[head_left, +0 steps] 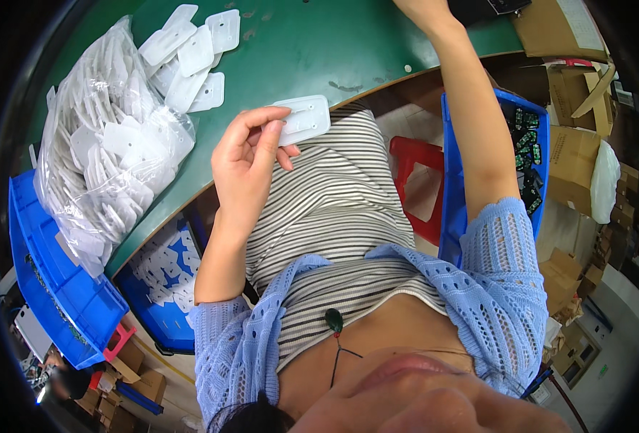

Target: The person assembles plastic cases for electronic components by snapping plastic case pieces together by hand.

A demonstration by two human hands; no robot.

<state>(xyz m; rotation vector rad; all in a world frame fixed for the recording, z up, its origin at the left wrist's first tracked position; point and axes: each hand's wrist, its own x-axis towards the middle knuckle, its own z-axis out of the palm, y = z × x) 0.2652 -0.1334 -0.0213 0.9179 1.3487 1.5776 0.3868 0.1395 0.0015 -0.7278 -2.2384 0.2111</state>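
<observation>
My left hand (246, 155) is closed on a translucent white plastic plate (309, 121) with rounded corners and small holes, thumb and forefinger pinching its left end. The plate is held above my lap, by the edge of the green table. My right arm reaches far forward. Only part of my right hand (424, 9) shows at the top edge, and its fingers are cut off there, near a black object (478, 10). Several similar white plates (195, 52) lie in a loose pile on the table, beside a clear plastic bag (110, 151) full of them.
The green table (319, 43) has a curved-looking front edge. A blue bin (449, 187) of dark green-and-black parts stands at right, by a red stool (408, 177). Blue bins (67, 289) stand at left, one holding white pieces (164, 270). Cardboard boxes (570, 162) are stacked at far right.
</observation>
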